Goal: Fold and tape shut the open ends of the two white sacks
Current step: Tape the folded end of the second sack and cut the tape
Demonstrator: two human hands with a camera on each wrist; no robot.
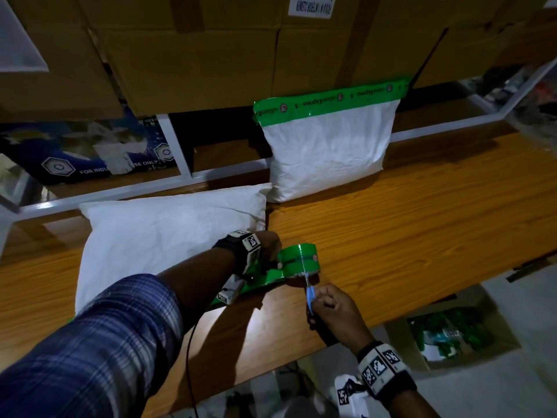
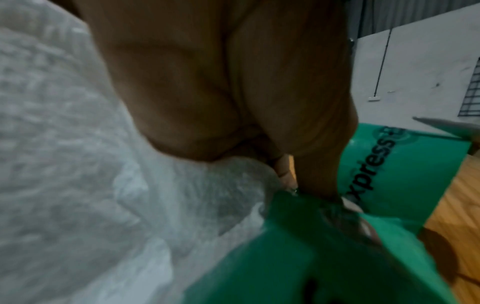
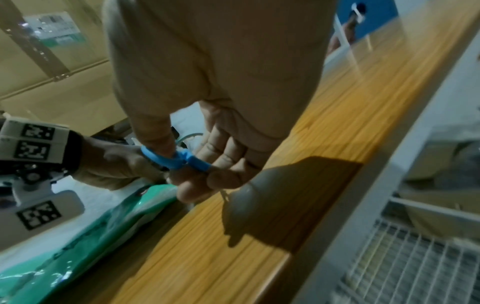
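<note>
The wooden table (image 1: 422,224) carries two white sacks. The sealed sack (image 1: 328,149) stands well beyond the fingers. The flat sack (image 1: 156,236) lies under the left hand (image 1: 269,248), whose fingers seem to pinch the green tape roll (image 1: 300,257) at its near corner. The right hand (image 1: 334,309) grips blue-handled scissors (image 1: 310,292), blades touching the tape.

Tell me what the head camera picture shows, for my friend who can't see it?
A right hand cuts green printed tape with blue-handled scissors while the left hand holds the tape roll by a flat white sack. A second sack, already taped, stands behind.
</note>
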